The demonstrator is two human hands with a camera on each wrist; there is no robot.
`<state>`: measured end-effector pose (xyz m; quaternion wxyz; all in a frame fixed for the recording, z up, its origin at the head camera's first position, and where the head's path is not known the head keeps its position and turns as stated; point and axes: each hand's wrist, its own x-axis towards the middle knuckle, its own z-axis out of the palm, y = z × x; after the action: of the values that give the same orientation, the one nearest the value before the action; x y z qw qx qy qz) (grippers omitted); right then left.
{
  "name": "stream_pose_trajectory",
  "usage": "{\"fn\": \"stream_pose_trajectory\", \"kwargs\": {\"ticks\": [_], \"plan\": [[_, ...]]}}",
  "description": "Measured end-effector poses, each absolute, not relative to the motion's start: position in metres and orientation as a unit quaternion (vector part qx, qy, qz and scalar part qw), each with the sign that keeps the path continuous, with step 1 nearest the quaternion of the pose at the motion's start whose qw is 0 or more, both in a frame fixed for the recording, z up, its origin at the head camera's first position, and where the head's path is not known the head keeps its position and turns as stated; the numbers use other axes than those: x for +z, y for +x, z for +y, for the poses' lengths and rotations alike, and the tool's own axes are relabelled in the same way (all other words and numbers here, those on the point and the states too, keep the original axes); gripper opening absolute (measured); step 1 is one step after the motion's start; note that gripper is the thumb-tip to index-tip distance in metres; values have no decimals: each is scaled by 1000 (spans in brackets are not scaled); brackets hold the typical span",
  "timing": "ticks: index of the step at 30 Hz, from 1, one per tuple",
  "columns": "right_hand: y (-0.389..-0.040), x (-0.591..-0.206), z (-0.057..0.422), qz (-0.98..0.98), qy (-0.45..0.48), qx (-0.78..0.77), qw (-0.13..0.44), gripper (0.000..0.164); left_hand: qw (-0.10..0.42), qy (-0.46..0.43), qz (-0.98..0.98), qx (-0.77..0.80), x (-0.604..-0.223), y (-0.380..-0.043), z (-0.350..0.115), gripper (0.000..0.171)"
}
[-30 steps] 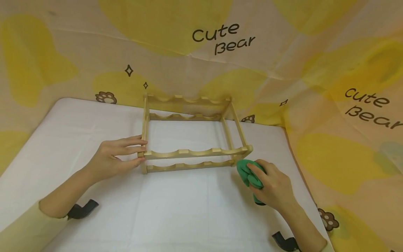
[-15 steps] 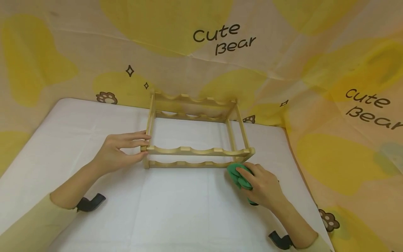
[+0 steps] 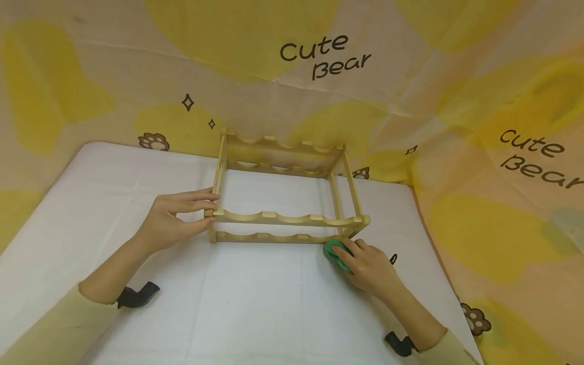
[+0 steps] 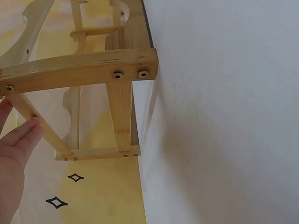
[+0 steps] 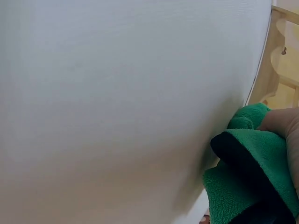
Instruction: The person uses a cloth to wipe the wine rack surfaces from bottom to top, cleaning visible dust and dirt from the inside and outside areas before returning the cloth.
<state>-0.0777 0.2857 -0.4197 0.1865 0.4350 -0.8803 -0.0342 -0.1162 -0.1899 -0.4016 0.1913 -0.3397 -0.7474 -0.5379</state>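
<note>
A light wooden wine rack (image 3: 269, 217) with scalloped rails stands upright on the white table. My left hand (image 3: 171, 223) holds its left front corner, thumb in front and fingers along the side. In the left wrist view, the fingertips of the left hand (image 4: 16, 154) touch a side bar of the rack (image 4: 79, 70). My right hand (image 3: 371, 266) grips a bunched green cloth (image 3: 336, 253) at the rack's lower front right corner. The right wrist view shows the fluffy cloth (image 5: 264, 151) with its dark edging, close beside the rack; part of the hand is cut off there.
The white tabletop (image 3: 255, 304) spreads in front of the rack. A yellow patterned curtain (image 3: 255, 61) hangs right behind the rack, and another stretch (image 3: 497, 238) runs along the right side. Dark curved pieces (image 3: 139, 295) show beside both wrists.
My right hand has moved left with the green cloth, reaching the rack's lower right corner. The rack has shifted slightly right and back, my left hand moving with it.
</note>
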Motion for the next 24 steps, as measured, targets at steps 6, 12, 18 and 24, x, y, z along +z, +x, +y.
{"fn": "stream_pose_trajectory", "kwargs": {"ticks": [6,12,18,24], "plan": [[-82,-420,277,-877,441,-21,190,64,186,-329,-748,-546,-402,-114,-192,44],[-86,-420,264,-870,452,-11,197,62,182,-320,-749,-551,-404,-113,-194,47],[-90,-422,248,-861,466,-1,205,62,175,-319,-744,-560,-405,-112,-194,46],[-93,-423,233,-859,469,18,205,62,174,-323,-742,-562,-407,-114,-194,46]]}}
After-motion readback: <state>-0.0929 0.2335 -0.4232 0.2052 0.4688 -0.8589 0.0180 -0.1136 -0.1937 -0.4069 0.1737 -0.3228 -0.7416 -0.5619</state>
